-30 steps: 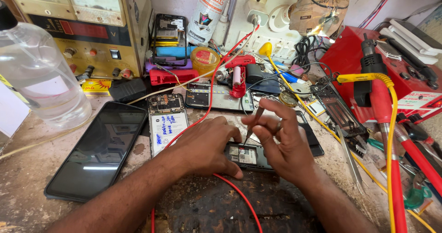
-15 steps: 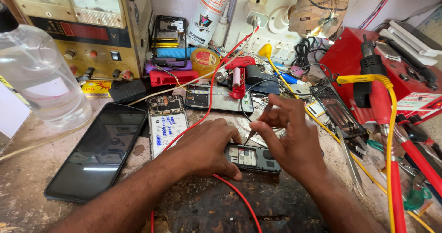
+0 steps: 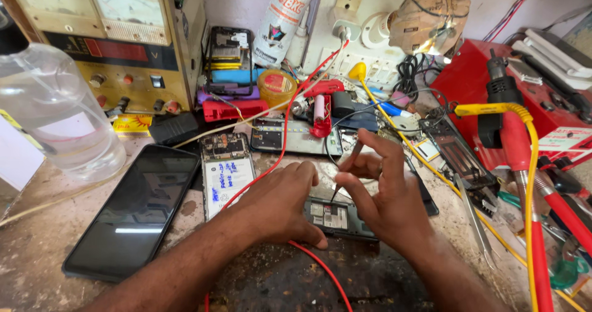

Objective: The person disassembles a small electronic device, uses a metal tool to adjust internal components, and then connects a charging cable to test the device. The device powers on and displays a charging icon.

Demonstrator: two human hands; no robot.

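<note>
A clear round plastic bottle stands far left of the opened small phone with bare circuit board, a black glossy smartphone between them. The left hand presses the opened phone onto the surface, fingers spread flat. The right hand pinches a thin dark metal screwdriver, tip on the board.

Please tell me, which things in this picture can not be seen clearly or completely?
- Opened phone, head view: its left end lies under the left hand.
- Screwdriver tip: too small to see where it touches; right hand holds it.
- Clear bottle: cut off by the left edge.
- Red tool: cut off at the bottom edge.
</note>
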